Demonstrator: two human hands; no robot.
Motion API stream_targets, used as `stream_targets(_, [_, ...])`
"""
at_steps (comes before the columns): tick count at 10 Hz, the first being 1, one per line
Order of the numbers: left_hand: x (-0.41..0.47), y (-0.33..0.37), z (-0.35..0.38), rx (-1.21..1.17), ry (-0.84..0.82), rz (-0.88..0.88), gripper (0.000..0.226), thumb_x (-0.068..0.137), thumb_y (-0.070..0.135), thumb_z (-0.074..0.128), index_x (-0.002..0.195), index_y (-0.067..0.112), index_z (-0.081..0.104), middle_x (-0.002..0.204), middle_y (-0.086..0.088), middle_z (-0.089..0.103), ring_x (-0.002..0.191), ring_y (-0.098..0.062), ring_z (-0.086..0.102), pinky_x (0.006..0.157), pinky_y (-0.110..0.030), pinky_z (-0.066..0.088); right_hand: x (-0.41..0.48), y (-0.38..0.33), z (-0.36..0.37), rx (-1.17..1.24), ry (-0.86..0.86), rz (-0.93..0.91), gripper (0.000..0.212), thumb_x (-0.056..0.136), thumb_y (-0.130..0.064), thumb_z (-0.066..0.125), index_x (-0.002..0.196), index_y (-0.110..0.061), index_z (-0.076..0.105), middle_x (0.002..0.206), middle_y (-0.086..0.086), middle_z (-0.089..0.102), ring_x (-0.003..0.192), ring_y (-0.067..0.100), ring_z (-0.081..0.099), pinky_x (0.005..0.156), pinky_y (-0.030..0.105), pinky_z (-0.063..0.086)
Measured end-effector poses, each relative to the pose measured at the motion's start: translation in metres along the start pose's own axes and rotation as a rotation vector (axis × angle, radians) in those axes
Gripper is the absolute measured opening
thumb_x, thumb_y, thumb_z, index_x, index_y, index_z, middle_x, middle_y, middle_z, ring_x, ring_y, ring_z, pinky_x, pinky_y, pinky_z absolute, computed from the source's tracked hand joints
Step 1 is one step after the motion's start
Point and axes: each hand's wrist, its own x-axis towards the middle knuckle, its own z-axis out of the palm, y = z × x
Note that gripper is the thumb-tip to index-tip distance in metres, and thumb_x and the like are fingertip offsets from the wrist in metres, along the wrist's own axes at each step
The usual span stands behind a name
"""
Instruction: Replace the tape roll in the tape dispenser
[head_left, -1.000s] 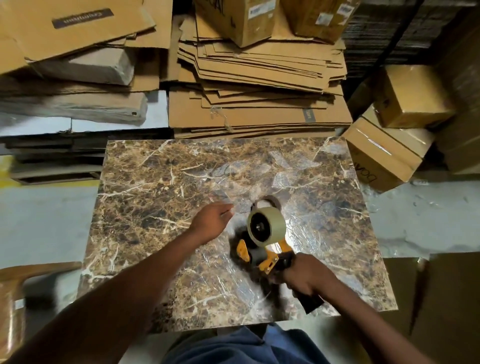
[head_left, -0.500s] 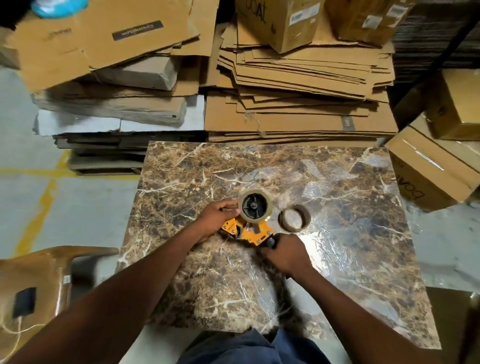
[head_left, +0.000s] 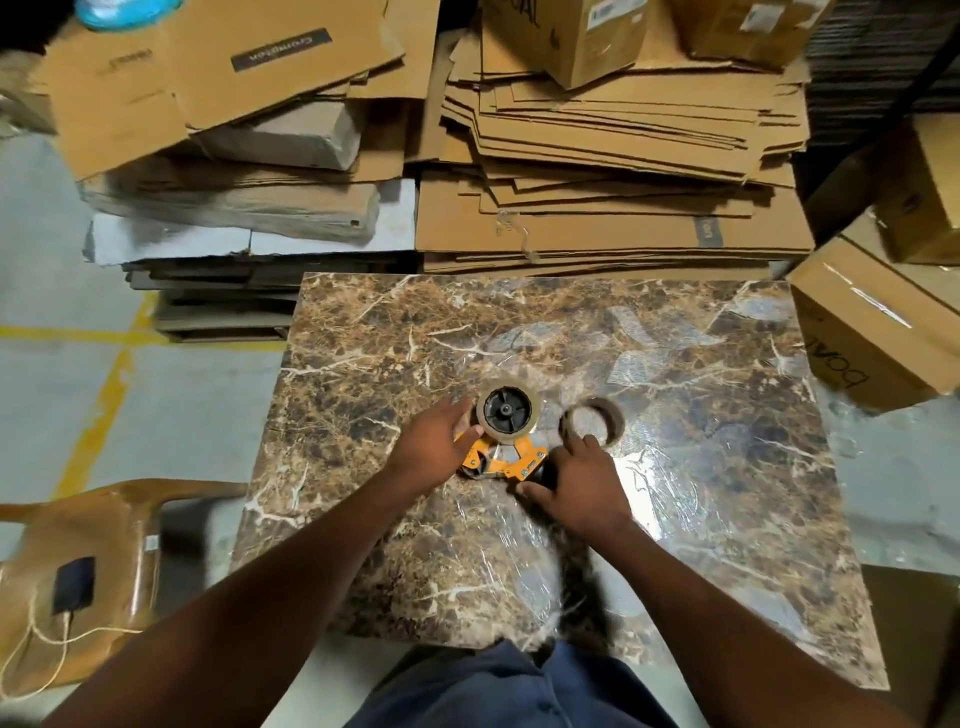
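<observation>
An orange tape dispenser (head_left: 503, 460) lies flat on the brown marble-patterned tabletop (head_left: 675, 467). A clear tape roll (head_left: 509, 411) sits on its black hub. My left hand (head_left: 434, 447) touches the roll and the dispenser's left side, fingers curled against them. My right hand (head_left: 576, 480) rests over the dispenser's handle end, with fingers spread; the handle is hidden under it. An empty brown cardboard core (head_left: 592, 422) lies on the table just right of the roll, close to my right fingertips.
Stacks of flattened cardboard (head_left: 597, 171) lie beyond the table's far edge. Closed cartons (head_left: 872, 322) stand at the right. A brown plastic chair (head_left: 83, 561) with a dark object and string sits at lower left. Concrete floor with yellow lines is on the left.
The dispenser went from held upright in my right hand to lying flat on the table. My left hand came onto the roll. My right hand loosened, its fingers now spread near the empty core.
</observation>
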Motion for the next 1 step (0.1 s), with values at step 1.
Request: stream_targets(1, [-0.0014, 0.0066, -0.0065, 0.364, 0.111, 0.143, 0.068, 0.109, 0.059, 0.027, 0.167, 0.025, 0.017, 0.175, -0.006, 0.016, 0.161, -0.030, 0.017, 0.131, -0.050, 0.004, 0.0021, 0.0037, -0.0136, 0.010, 0.125, -0.091, 0.062, 0.083, -0.077, 0.055, 0.101, -0.018, 0.058, 0.104, 0.006, 0.055, 0.099, 0.026, 0.049, 0.088, 0.044, 0.045])
